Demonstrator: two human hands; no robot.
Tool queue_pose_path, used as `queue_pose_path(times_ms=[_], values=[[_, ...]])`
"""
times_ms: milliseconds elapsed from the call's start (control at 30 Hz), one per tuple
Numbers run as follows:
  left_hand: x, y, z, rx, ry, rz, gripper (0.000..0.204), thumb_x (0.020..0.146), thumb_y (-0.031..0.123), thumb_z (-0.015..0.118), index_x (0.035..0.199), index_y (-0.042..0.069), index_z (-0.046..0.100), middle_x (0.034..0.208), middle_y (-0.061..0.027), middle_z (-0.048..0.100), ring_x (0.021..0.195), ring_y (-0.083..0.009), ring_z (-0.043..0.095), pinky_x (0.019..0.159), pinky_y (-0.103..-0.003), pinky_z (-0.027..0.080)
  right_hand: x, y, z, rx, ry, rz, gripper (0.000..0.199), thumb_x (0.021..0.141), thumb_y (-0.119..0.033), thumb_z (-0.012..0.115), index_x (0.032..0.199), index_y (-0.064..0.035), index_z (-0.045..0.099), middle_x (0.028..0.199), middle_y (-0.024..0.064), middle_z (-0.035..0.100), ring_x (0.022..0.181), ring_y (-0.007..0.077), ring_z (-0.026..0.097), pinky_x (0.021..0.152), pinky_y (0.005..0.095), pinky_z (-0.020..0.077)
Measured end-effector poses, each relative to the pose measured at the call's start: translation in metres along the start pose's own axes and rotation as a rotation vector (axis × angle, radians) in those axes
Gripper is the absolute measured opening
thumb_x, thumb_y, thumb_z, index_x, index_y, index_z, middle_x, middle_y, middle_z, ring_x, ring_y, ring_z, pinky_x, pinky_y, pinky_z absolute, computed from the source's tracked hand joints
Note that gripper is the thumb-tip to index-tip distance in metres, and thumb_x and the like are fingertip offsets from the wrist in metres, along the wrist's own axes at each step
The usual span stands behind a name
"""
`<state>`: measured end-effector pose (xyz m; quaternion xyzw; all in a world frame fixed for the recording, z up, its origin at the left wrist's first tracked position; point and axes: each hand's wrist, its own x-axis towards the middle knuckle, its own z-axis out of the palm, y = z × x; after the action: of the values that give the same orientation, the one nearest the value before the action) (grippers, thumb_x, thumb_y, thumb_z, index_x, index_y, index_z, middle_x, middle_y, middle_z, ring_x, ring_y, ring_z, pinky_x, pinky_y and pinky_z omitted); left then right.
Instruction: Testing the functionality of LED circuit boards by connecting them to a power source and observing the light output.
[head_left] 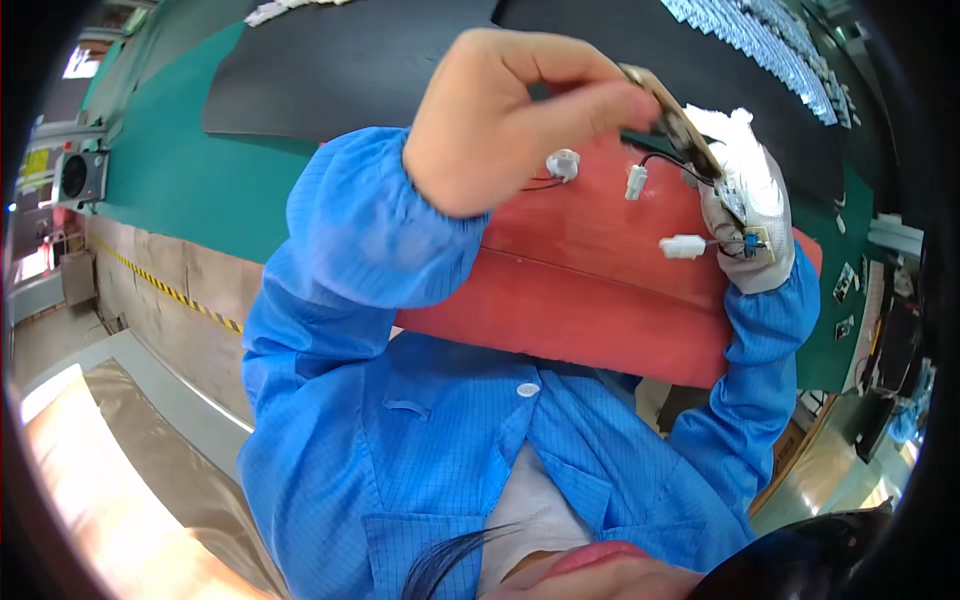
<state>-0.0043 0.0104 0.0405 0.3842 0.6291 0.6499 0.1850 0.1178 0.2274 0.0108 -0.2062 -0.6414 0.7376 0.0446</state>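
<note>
My bare left hand (520,120) is raised over the red mat (590,290). Thumb and fingers pinch the upper end of a thin, tan-edged board (683,130), which is seen nearly edge-on and tilted. At its lower end, my right hand (765,185) in a white glove is closed around the board and some small parts. Out of that grip come dark wires with white plug connectors, one (636,182) above the mat and another (683,246) lower down. A small blue-and-tan component (756,244) shows against the glove's wrist. The right fingers are partly hidden.
A round white part (563,165) with thin wires sits on the red mat beside my left wrist. Dark mats (330,80) cover the green table (160,170). Rows of pale blue-white pieces (760,50) lie at the far right. Small items sit along the right edge.
</note>
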Motion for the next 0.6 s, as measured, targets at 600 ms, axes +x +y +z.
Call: queue_pose_path(times_ms=[600], values=[[0.032,-0.042,-0.023,0.723,0.005,0.418,0.021,0.073,0.021,0.074,0.086,0.005,0.07,0.079,-0.0132,0.063,0.075,-0.0289,0.061,0.066,-0.034,0.049,-0.004,-0.005,0.0,0.12,-0.234,-0.083,0.061,0.075,-0.02,0.063,0.129,0.003,0.045,0.098,0.0132,0.058,0.1,0.0187,0.056,0.077,0.0284,0.0518]])
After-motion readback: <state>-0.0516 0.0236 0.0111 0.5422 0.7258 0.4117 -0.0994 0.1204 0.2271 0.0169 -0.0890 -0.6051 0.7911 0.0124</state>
